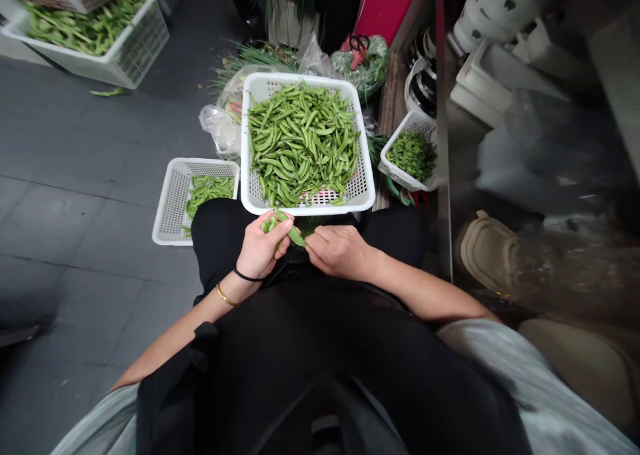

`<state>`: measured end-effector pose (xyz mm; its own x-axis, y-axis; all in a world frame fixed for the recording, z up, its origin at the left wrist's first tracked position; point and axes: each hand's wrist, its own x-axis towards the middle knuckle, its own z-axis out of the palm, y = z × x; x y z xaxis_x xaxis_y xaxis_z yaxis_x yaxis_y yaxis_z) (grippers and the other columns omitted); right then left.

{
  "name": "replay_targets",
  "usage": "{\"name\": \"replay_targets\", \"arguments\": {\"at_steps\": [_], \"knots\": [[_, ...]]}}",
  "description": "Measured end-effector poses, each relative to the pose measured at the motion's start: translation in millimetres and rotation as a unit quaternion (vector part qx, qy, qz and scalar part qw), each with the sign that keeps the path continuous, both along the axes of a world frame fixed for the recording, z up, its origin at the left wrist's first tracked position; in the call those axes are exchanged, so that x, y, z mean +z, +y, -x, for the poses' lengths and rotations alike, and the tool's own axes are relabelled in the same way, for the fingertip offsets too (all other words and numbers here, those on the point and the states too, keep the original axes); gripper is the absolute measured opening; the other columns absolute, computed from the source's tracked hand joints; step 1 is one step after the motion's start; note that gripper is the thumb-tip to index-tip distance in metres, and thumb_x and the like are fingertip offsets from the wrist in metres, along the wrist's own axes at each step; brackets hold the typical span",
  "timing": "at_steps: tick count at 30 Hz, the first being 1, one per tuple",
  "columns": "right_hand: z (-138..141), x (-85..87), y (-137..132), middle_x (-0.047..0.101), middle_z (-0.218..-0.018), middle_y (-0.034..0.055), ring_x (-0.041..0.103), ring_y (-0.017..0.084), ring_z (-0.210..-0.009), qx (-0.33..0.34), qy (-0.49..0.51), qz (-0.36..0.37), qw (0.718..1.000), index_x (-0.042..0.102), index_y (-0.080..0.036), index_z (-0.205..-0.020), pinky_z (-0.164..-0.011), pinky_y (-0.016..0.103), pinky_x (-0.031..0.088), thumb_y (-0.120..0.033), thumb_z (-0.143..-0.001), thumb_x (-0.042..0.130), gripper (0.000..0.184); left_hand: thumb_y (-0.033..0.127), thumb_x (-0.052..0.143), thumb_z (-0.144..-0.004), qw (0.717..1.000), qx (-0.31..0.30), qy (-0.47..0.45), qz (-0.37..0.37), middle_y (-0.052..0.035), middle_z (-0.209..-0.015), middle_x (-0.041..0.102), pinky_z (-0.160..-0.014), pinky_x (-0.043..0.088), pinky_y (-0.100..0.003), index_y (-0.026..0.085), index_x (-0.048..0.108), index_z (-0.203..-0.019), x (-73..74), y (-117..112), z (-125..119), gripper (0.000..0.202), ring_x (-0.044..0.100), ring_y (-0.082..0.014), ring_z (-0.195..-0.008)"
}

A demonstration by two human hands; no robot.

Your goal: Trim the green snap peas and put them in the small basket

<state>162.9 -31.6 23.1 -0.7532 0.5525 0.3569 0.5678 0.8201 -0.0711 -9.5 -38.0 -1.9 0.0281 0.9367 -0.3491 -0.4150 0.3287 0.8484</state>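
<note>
My left hand is closed on a few green pea pods, one of them sticking out toward the right. At that pod's tip, the fingers of my right hand are pinched together. Just beyond both hands sits a large white basket with a heap of pea pods in it. To the left, partly behind my knee, a smaller white basket holds more pods on its right side.
Leafy greens fill a small basket at the right. Plastic bags and long green stalks lie behind the big basket. A crate of greens stands far left. A metal-edged shelf with containers runs along the right.
</note>
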Motion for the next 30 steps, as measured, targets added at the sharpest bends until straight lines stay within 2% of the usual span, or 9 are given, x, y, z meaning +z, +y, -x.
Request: {"name": "replay_targets", "arguments": {"at_steps": [3, 7, 13, 17, 20, 22, 24, 26, 30], "knots": [[5, -5.1, 0, 0.054, -0.058, 0.0007, 0.045, 0.011, -0.052, 0.012, 0.021, 0.024, 0.999, 0.056, -0.016, -0.062, -0.051, 0.027, 0.028, -0.017, -0.079, 0.046, 0.020, 0.026, 0.075, -0.069, 0.999, -0.031, 0.013, 0.006, 0.0047, -0.051, 0.052, -0.031, 0.021, -0.014, 0.011, 0.060, -0.085, 0.2, -2, 0, 0.026, 0.036, -0.0031, -0.033], [0, -2.1, 8, 0.053, -0.056, -0.0022, 0.044, 0.007, -0.051, 0.045, 0.125, 0.183, 0.974, 0.052, -0.016, -0.057, -0.051, 0.021, 0.031, -0.013, -0.075, 0.045, 0.020, 0.027, 0.074, -0.071, 0.993, -0.118, -0.029, -0.011, 0.0036, -0.049, 0.052, -0.034, 0.022, -0.015, 0.010, 0.064, -0.088, -1.1, -4, 6, 0.027, 0.032, -0.0017, -0.033], [-47, 21.2, 39, 0.053, -0.053, -0.0036, 0.048, 0.007, -0.049, -0.090, 0.292, 0.308, 0.901, 0.055, -0.016, -0.064, -0.052, 0.019, 0.038, -0.018, -0.082, 0.046, 0.021, 0.028, 0.074, -0.070, 0.970, -0.232, -0.070, 0.010, -0.0036, -0.056, 0.062, -0.032, 0.021, -0.015, 0.010, 0.068, -0.092, -5.1, -1, 21, 0.029, 0.037, -0.0029, -0.033], [-63, 31.9, 38, 0.059, -0.063, -0.0002, 0.053, 0.010, -0.056, -0.104, 0.148, 0.323, 0.929, 0.059, -0.015, -0.075, -0.057, 0.022, 0.041, -0.024, -0.085, 0.047, 0.019, 0.029, 0.074, -0.069, 0.963, -0.247, -0.099, 0.035, -0.0018, -0.049, 0.058, -0.031, 0.021, -0.016, 0.011, 0.070, -0.089, -1.5, -1, 23, 0.027, 0.037, -0.0049, -0.032], [-51, 32.8, 24, 0.063, -0.097, 0.0085, 0.057, 0.015, -0.073, -0.078, 0.011, 0.250, 0.965, 0.057, -0.015, -0.109, -0.064, 0.026, 0.043, -0.037, -0.084, 0.057, 0.034, 0.028, 0.074, -0.069, 0.958, -0.261, -0.103, 0.053, -0.0013, -0.047, 0.055, -0.031, 0.019, -0.016, 0.011, 0.070, -0.087, 0.3, -1, 22, 0.025, 0.034, -0.0042, -0.031], [-37, 29.3, 14, 0.060, -0.106, 0.0116, 0.057, 0.017, -0.081, -0.045, -0.043, 0.189, 0.980, 0.051, -0.015, -0.120, -0.066, 0.027, 0.043, -0.041, -0.087, 0.053, 0.042, 0.029, 0.073, -0.069, 0.953, -0.283, -0.091, 0.061, -0.0009, -0.047, 0.054, -0.031, 0.019, -0.017, 0.011, 0.070, -0.086, 0.8, -1, 22, 0.024, 0.034, -0.0047, -0.031], [-23, 23.8, 9, 0.061, -0.091, 0.0096, 0.056, 0.017, -0.077, 0.005, -0.086, 0.154, 0.984, 0.057, -0.014, -0.106, -0.064, 0.027, 0.039, -0.034, -0.094, 0.042, 0.028, 0.030, 0.072, -0.070, 0.951, -0.300, -0.058, 0.048, -0.0001, -0.047, 0.054, -0.032, 0.020, -0.017, 0.013, 0.068, -0.086, 3.7, -1, 22, 0.023, 0.035, -0.0055, -0.031], [-15, 18.6, 10, 0.058, -0.075, 0.0061, 0.053, 0.015, -0.067, 0.047, -0.101, 0.156, 0.981, 0.059, -0.014, -0.087, -0.060, 0.027, 0.035, -0.026, -0.097, 0.034, 0.030, 0.029, 0.072, -0.070, 0.949, -0.315, 0.019, -0.007, -0.0001, -0.051, 0.055, -0.035, 0.024, -0.018, 0.015, 0.068, -0.083, 11.4, 1, 22, 0.020, 0.038, -0.0065, -0.035], [-13, 14.4, 21, 0.053, -0.066, 0.0010, 0.047, 0.010, -0.059, 0.142, 0.017, 0.301, 0.943, 0.053, -0.015, -0.074, -0.056, 0.023, 0.032, -0.030, -0.096, 0.037, 0.031, 0.021, 0.075, -0.065, 0.891, -0.362, 0.193, -0.193, -0.0010, -0.054, 0.055, -0.048, 0.035, -0.021, 0.016, 0.065, -0.064, 35.1, 4, 21, 0.012, 0.045, -0.0092, -0.047]]}}
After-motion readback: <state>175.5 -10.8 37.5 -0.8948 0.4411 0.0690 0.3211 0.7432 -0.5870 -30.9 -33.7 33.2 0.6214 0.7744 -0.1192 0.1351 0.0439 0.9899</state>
